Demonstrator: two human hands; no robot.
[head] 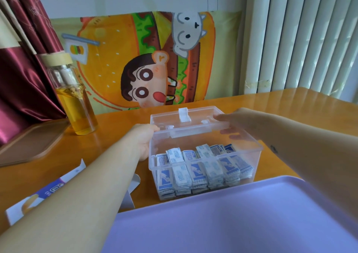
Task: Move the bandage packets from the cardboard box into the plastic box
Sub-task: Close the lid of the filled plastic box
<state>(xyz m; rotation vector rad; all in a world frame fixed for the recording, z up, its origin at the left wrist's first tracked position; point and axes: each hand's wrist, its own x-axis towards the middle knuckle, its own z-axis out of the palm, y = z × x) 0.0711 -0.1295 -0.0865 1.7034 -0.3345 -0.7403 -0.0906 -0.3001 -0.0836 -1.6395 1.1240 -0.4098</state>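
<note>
One view, head camera: you look down over both forearms at a clear rectangular plastic box (250,149) on an orange wooden table (300,105).
Left side: your left hand (143,139) curls its fingers over the left corner of the clear hinged plastic lid (186,125) and grips it. The fingertips go out of sight behind the plastic.
Right side: your right hand (230,118) lays its fingers on top of the lid's right end. The thumb shows through the plastic from beneath, so you pinch the lid.
Lid: it is tilted part-way over the back of the box, small white latch tab (184,114) uppermost, and not closed.
Packets: the blue-and-white paper bandage packets (201,167) stand on edge in rows inside the plastic box, along its front wall.
Carton: the white-and-purple cardboard box (50,189) lies on the table to your left, near the plastic box but apart from it, its pale open flap (131,194) turned that way.
Progress: the transfer looks done or nearly done, since no packet lies loose on the table. What seems left is lowering and latching the lid, if you are closing it.
Hidden: your left forearm covers the carton's mouth, so I cannot tell whether packets remain inside.
Cut off: a flat lilac plastic tray (232,214) in the foreground hides the box's lower front edge.
Hard to make out: the packet print is blurred, and the rows are too tight to count.
</note>
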